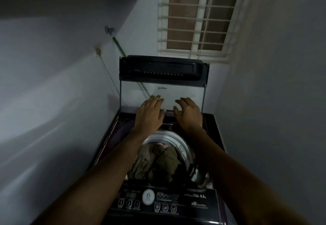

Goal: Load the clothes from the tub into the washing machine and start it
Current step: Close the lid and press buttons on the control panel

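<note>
Left grip (150,112) and right grip (189,113) rest spread-fingered, side by side, on the raised glass lid (176,90), which seemingly folds down toward the person over the clothes (158,161) in the drum (169,135) beneath both wrists.

This was a laundry corner in a home, probably a narrow utility room, though the light was dim. A top-loading washing machine (202,201) stood with its lid (162,69) raised between plain pale walls (53,83). Clothes (158,161) lay in its drum, below a barred window (199,13).
</note>
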